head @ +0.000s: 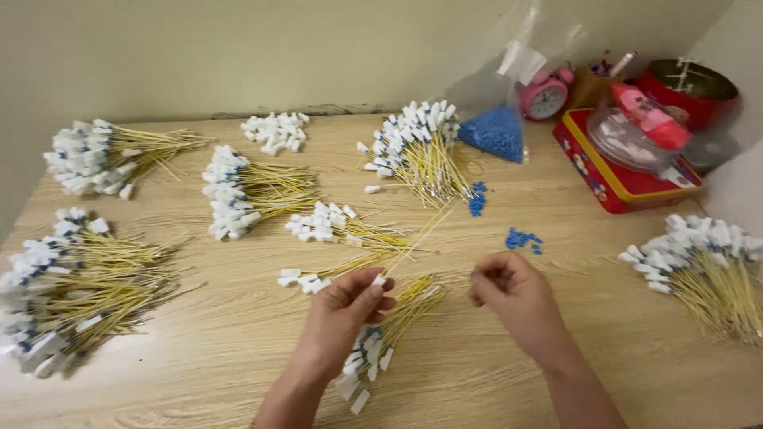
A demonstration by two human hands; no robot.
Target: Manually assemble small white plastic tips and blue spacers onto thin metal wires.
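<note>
At the front of the wooden table [477,373], left hand [346,314] is pinched shut on one thin yellow stick [417,236] just below its white tip, slanted up-right w/ the far end free for the other hand. Right hand [513,294] is closed on a tiny blue bead [474,275], prob held close for lining up w/ it. More loose blue beads [523,239] sit just beyond, easy reach.

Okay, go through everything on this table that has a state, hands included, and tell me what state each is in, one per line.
left hand: closed on a bunch of yellow sticks
right hand: fingertips pinched, what they hold too small to tell
plastic bag: open at the top, blue beads inside
loose blue beads: scattered on the table
red tin: lid on
pink alarm clock: upright
</note>
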